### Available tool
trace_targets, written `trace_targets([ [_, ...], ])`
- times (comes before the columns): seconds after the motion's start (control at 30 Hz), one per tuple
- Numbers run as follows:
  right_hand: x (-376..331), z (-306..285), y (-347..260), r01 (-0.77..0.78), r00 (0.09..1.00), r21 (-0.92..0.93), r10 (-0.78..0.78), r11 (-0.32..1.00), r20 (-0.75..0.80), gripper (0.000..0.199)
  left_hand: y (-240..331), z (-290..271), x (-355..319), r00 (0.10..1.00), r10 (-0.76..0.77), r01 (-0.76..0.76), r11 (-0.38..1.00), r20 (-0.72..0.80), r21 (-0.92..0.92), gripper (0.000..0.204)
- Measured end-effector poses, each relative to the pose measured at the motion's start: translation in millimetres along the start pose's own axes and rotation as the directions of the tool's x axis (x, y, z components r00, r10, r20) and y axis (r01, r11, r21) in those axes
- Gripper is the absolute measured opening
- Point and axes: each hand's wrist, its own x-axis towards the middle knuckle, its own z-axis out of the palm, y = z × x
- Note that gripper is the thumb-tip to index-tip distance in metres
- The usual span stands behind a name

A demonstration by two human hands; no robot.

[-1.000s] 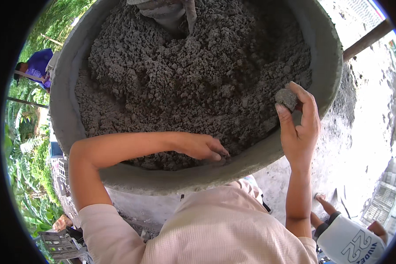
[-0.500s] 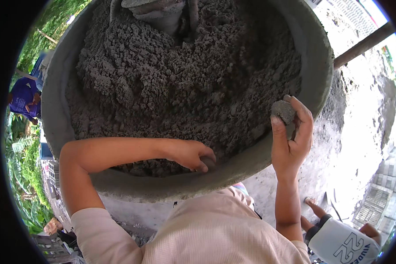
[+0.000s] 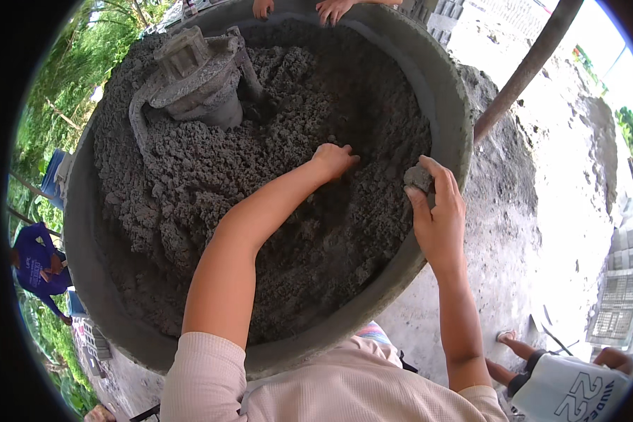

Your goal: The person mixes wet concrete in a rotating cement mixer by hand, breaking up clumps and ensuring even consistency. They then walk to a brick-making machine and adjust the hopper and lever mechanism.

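A wide round mixing drum (image 3: 451, 105) holds crumbly dark grey cement mix (image 3: 183, 169). My left hand (image 3: 334, 162) reaches over the mix near the middle, palm down, fingers curled. What those fingers grip, if anything, is hidden beneath them. At the right rim, my right hand (image 3: 439, 221) is raised with a rounded lump of cement mix (image 3: 419, 178) pinched between thumb and fingers. A mortar-coated metal hub (image 3: 197, 77) with bent mixing arms rises from the mix at the upper left.
Another person's hands (image 3: 334, 10) touch the drum's far rim. A person in blue (image 3: 39, 260) stands at the left, and one in a white shirt (image 3: 570, 390) at the lower right. A pole (image 3: 531, 70) slants up beyond the right rim. Grey blocks (image 3: 615, 309) lie at the right.
My left hand has moved from the near rim to the middle of the mix. The view has shifted, bringing in the whole hub and another person's hands. My right hand keeps its lump.
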Motion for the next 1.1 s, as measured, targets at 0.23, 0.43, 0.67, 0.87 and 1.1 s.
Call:
trace_targets([
  [0.23,12,2,-7,-0.012,0.997,0.102,0.004,0.995,0.074,0.038,20,34,79,0.965,-0.057,0.045,0.998,0.254,0.053,0.027],
  [0.43,11,3,-3,0.058,0.996,0.096,-0.064,0.994,0.063,0.039,30,-10,49,0.988,-0.059,0.073,0.993,0.146,-0.095,0.025],
  [0.67,2,-3,-10,0.095,0.990,0.135,-0.107,0.986,0.086,0.038,38,-83,-110,0.968,-0.239,0.189,0.890,-0.073,-0.416,0.026],
  [0.87,-1,-12,-38,0.149,0.989,0.180,-0.151,0.972,-0.002,0.032,45,-53,-187,0.958,-0.238,0.155,0.898,-0.159,-0.412,0.025],
  [1.1,-22,-14,-74,0.139,0.990,0.191,-0.142,0.972,0.002,0.035,77,-39,-134,0.989,-0.066,0.034,0.974,-0.134,-0.225,0.022],
])
